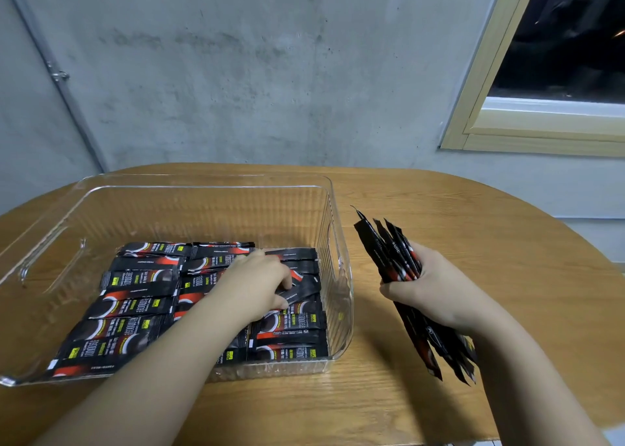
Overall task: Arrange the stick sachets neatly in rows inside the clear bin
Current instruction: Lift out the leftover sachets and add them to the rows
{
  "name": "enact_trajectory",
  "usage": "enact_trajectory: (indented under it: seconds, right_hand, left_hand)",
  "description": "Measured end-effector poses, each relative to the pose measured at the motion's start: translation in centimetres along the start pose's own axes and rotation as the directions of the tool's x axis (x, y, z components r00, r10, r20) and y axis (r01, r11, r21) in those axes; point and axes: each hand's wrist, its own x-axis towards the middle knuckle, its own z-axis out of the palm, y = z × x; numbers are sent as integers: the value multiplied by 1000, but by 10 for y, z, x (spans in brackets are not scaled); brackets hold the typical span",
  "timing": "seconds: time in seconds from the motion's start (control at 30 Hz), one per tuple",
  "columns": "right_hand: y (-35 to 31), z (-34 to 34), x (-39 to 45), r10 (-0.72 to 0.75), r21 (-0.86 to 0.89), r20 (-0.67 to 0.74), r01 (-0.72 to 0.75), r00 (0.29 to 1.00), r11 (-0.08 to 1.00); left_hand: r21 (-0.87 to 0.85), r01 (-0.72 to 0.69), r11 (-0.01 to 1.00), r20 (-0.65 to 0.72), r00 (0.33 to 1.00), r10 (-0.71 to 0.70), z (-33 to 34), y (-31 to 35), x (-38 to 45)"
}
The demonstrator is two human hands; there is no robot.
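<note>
**Fingers laying a sachet into the right-hand row**

Fingers (pixel 287 281) of the left hand (pixel 257 286) are curling down onto a single stick sachet (pixel 304 288), pinching it against the layer beneath at about 3 o'clock inside the clear bin (pixel 203 188). That sachet is lying slightly askew across its row, so it is not yet squared up. The right hand (pixel 429 290) is gripping a bundle of sachets (pixel 395 252), fingers wrapped tight around its middle, and is holding it upright-tilted above the wooden table (pixel 473 215), just beside the bin's 3 o'clock wall.

The sachets already in the bin (pixel 135 296) are lying flat in three side-by-side rows across the floor, from 9 o'clock to 3 o'clock, labels mostly running the same way.

By my reading, the step in hand is placing one sachet in the right row while the spare stock is waiting in the other hand. The next move is probably calling for a small turn of the skewed sachet until it is sitting parallel with its neighbours, then drawing another from the bundle.
</note>
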Motion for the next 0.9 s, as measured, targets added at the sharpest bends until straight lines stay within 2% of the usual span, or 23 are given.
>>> enact_trajectory:
  seconds: [0.27,0.4,0.67,0.77,0.9]
  right_hand:
    - [4,2,0,-12,-8,6,12,1000,1000]
    - [7,3,-1,-6,-13,14,6,1000,1000]
    - [11,0,-4,-12,15,7,11,1000,1000]
    - [12,0,-3,-11,19,4,11,1000,1000]
    - [13,1,-2,0,4,4,0,1000,1000]
  left_hand:
    - [5,-56,998,29,998,56,3,4,2]
    - [-67,-29,997,39,999,31,7,1,3]
    - [-120,-4,993,-32,999,0,-2,-7,5]
    - [-172,32,985,3,999,-32,-6,-12,6]
    - [-137,-29,990,20,999,32,-4,-5,8]
